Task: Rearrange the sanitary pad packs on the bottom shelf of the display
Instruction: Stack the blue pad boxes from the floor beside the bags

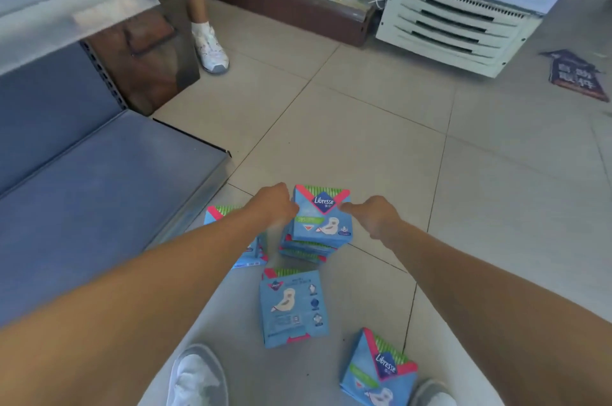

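Note:
Several blue Libresse pad packs lie on the tiled floor. A small stack (319,223) sits in the middle, its top pack face up. My left hand (276,205) grips that stack's left edge with curled fingers. My right hand (372,215) pinches its right edge, thumb on the top pack. Another pack (293,306) lies back side up nearer to me. One more pack (379,372) lies by my right shoe, and another pack (248,251) is partly hidden under my left forearm. The grey bottom shelf (99,193) on the left is bare.
Another person's leg and white shoe (210,47) stand beyond the shelf's end, beside a brown box (142,54). A white cooler (463,14) and a low brown counter (284,4) stand at the back. My own shoes (197,376) are at the bottom edge.

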`<state>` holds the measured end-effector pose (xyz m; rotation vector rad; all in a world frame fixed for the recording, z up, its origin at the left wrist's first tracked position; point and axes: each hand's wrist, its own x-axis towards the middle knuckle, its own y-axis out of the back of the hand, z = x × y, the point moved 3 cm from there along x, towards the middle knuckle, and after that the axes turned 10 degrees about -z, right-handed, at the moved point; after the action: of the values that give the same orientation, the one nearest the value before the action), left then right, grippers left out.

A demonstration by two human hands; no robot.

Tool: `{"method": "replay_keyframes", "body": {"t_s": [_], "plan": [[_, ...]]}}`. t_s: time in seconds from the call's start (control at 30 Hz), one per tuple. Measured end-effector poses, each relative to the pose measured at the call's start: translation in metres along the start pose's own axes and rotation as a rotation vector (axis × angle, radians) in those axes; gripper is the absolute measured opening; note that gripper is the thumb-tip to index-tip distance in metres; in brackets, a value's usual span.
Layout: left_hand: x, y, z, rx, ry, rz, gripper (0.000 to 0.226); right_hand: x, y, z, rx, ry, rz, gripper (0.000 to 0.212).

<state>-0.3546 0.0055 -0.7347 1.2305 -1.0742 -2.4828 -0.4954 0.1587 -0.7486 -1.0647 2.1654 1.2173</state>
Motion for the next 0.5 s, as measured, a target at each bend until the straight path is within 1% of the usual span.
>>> {"method": "replay_keyframes", "body": {"t_s": [0.1, 0.17, 0.2, 0.3, 0.33, 0.37, 0.4, 0.5], "plan": [[0.009, -0.013, -0.001, -0.018, 0.003, -0.033, 0.043, 0.012, -0.018, 0.01, 0.156, -0.039, -0.091, 0.053], [0.013, -0.017, 0.0, -0.05, 0.001, -0.037, 0.036, 0.019, -0.026, 0.013, 0.205, -0.026, -0.139, 0.057], [0.014, -0.019, 0.0, -0.071, -0.001, -0.034, 0.032, 0.022, -0.028, 0.013, 0.226, -0.015, -0.158, 0.056], [0.018, -0.023, 0.0, -0.114, -0.009, -0.035, 0.021, 0.023, -0.032, 0.012, 0.313, 0.028, -0.208, 0.033], [0.019, -0.025, 0.0, -0.116, -0.012, -0.039, 0.018, 0.022, -0.032, 0.012, 0.335, 0.036, -0.212, 0.029], [0.02, -0.026, -0.001, -0.125, -0.014, -0.045, 0.019, 0.022, -0.031, 0.012, 0.349, 0.038, -0.215, 0.028], [0.02, -0.027, -0.001, -0.134, -0.012, -0.052, 0.024, 0.022, -0.029, 0.012, 0.36, 0.038, -0.222, 0.028], [0.021, -0.028, -0.003, -0.155, 0.017, -0.055, 0.045, 0.022, -0.025, 0.017, 0.426, 0.04, -0.259, 0.038]]}}
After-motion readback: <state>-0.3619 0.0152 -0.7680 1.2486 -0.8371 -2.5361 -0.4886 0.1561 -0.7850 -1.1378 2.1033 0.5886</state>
